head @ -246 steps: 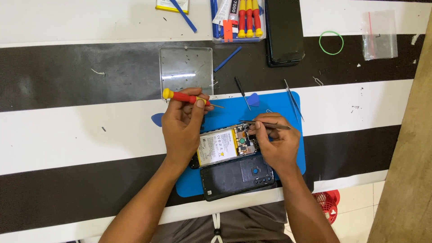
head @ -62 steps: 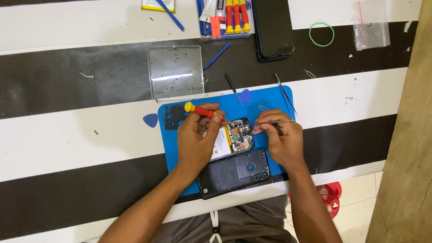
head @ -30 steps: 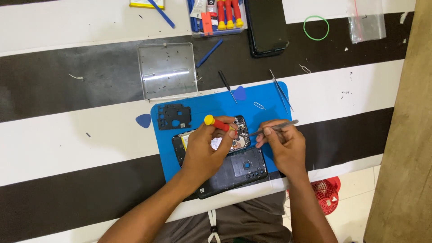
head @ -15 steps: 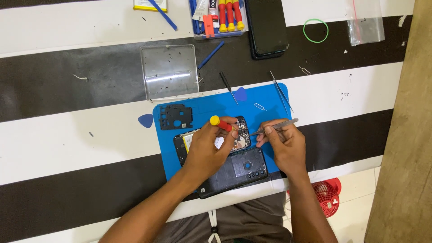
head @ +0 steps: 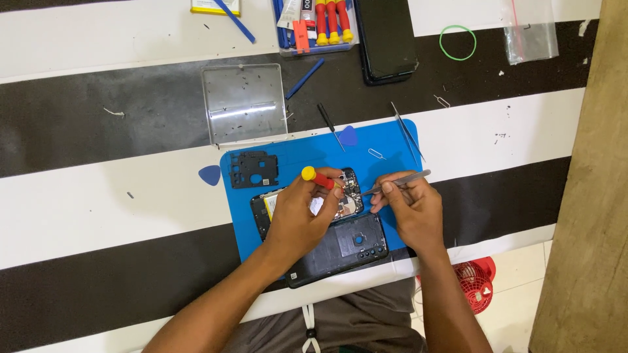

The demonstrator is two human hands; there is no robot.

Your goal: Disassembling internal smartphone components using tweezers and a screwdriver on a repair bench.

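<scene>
An opened phone (head: pixel 347 189) lies on a blue work mat (head: pixel 307 153), its circuit board and battery exposed. My left hand (head: pixel 297 219) rests over the phone's middle and grips a red screwdriver with a yellow cap (head: pixel 317 178), tip down on the board. My right hand (head: pixel 409 209) sits at the phone's right edge and pinches metal tweezers (head: pixel 400 182) whose points aim left at the board. The phone's black back cover (head: pixel 343 248) lies just below, partly under my hands.
A black plastic frame piece (head: pixel 254 170) lies on the mat's left. Blue picks (head: pixel 209 174), a small screwdriver (head: pixel 329 124), spare tweezers (head: pixel 407 134), a clear tray (head: pixel 243 101), a tool case (head: pixel 314 23), a dark phone (head: pixel 386 36), a green band (head: pixel 457 42) and a plastic bag (head: pixel 531 33) lie around. A wooden edge (head: pixel 589 196) runs right.
Since several seconds ago the black frame piece has come off the phone and lies on the mat's left. In the last second both hands hold nearly still over the board.
</scene>
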